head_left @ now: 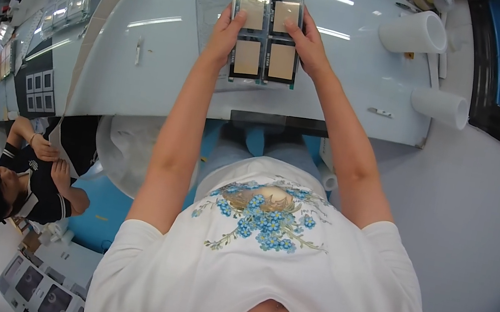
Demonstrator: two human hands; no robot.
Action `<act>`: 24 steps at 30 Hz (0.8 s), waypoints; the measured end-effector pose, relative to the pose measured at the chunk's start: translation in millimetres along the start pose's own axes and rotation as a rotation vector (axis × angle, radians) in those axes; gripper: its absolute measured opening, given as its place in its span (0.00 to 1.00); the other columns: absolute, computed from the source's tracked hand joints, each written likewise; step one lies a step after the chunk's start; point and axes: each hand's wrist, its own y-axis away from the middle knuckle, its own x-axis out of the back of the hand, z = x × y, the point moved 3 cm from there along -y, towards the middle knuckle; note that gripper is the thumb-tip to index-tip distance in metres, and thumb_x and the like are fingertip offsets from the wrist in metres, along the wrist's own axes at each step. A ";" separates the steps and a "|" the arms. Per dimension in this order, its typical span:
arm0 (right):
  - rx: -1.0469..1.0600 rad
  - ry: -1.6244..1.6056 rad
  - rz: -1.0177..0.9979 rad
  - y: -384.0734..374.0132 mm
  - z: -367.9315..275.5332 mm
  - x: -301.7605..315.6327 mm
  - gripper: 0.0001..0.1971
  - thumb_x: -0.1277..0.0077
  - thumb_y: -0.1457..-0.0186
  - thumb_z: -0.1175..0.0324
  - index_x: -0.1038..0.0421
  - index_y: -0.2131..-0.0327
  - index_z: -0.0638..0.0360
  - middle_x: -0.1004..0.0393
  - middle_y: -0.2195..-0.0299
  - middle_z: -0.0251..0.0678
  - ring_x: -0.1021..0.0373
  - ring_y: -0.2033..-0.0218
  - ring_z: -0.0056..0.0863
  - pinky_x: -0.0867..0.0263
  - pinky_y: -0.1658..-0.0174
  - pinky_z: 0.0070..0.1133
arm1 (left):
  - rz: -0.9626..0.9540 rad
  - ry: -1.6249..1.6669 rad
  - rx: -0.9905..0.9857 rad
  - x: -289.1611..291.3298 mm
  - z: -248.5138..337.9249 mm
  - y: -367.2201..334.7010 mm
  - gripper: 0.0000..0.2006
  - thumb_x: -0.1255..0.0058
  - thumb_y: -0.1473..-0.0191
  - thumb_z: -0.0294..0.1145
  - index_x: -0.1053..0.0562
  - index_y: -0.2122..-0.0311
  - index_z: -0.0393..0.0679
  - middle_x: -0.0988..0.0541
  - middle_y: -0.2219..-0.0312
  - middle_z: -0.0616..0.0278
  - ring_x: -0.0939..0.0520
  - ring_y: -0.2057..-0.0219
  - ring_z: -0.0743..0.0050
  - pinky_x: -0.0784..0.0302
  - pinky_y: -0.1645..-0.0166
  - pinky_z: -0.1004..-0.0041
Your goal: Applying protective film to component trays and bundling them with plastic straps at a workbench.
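The pale worktable (353, 101) stretches across in front of me, its far edge cut off by the top of the view and its near edge hidden partly behind my arms. On it, right ahead of me, lies a clear tray (266, 20) with six square pockets in two columns, each holding a flat tan square; I cannot make out any detail on them. My left hand (225, 36) lies along the tray's left side, thumb pressed onto a middle pocket, and my right hand (309, 46) mirrors it on the right side, so both grip its edges. Two white rolls (414, 31) sit well off to my right. A long paper strip (105, 10) runs down the table's left side. Lower left, another person (31, 181) sits, hands together.
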 end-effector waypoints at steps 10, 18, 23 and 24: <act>-0.093 0.035 0.001 -2.0 12.6 -1.7 0.38 0.49 0.39 0.61 0.59 0.33 0.57 0.39 0.41 0.39 0.41 0.42 0.26 0.44 0.40 0.22 | -0.002 -0.063 -0.024 5.9 -10.4 -1.7 0.29 0.57 0.36 0.39 0.47 0.35 0.40 0.34 0.42 0.57 0.34 0.42 0.70 0.41 0.38 0.71; -0.203 0.060 0.041 -3.1 12.0 3.3 0.34 0.53 0.37 0.59 0.56 0.33 0.53 0.40 0.40 0.37 0.42 0.41 0.28 0.46 0.38 0.25 | 0.078 -0.244 0.018 1.2 -12.8 -8.7 0.28 0.60 0.36 0.39 0.47 0.35 0.39 0.34 0.43 0.52 0.36 0.40 0.64 0.42 0.37 0.69; -0.178 0.237 -0.038 -11.8 10.6 4.4 0.34 0.57 0.36 0.57 0.59 0.33 0.56 0.44 0.38 0.40 0.46 0.38 0.31 0.50 0.36 0.27 | 0.039 -0.612 -0.112 29.7 -27.2 -19.4 0.28 0.59 0.37 0.39 0.46 0.37 0.37 0.32 0.44 0.47 0.35 0.41 0.59 0.42 0.37 0.67; -0.145 0.230 -0.026 -8.5 12.4 11.3 0.35 0.57 0.36 0.57 0.61 0.33 0.56 0.44 0.37 0.43 0.46 0.37 0.33 0.50 0.37 0.27 | 0.016 -0.612 -0.102 16.1 -21.7 -16.7 0.28 0.59 0.37 0.39 0.46 0.37 0.37 0.32 0.44 0.47 0.35 0.41 0.59 0.42 0.37 0.67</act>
